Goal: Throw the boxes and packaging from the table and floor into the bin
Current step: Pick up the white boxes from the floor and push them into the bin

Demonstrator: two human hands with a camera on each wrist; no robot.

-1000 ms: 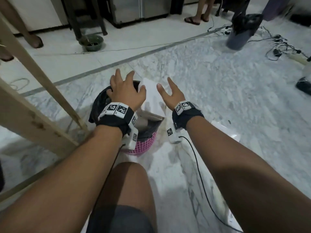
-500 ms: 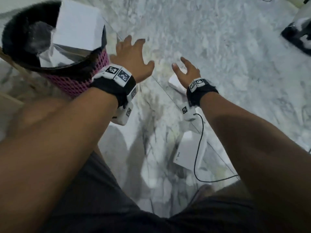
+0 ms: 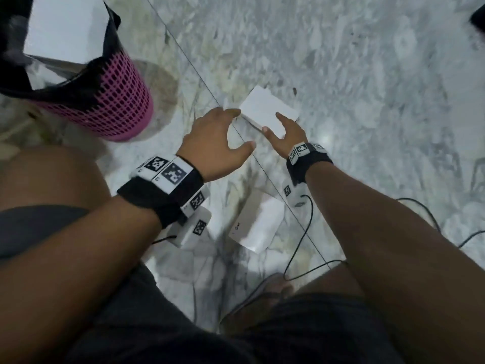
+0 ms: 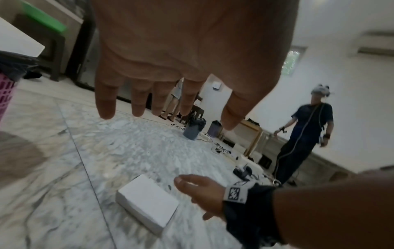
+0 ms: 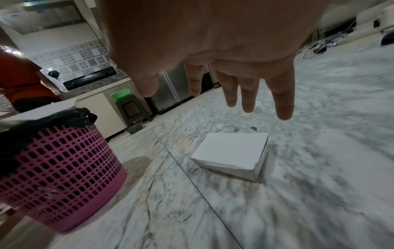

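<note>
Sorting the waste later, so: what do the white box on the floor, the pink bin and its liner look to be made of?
White box: likely matte paperboard, with crisp folded edges and a slightly ragged bottom edge.
Pink bin: looks like moulded plastic, with a regular lattice of holes and a smooth solid base band.
Black liner: probably thin plastic film, glossy and crinkled over the rim.

head view looking down, wrist views low, all sharing white box (image 3: pixel 267 111)
</note>
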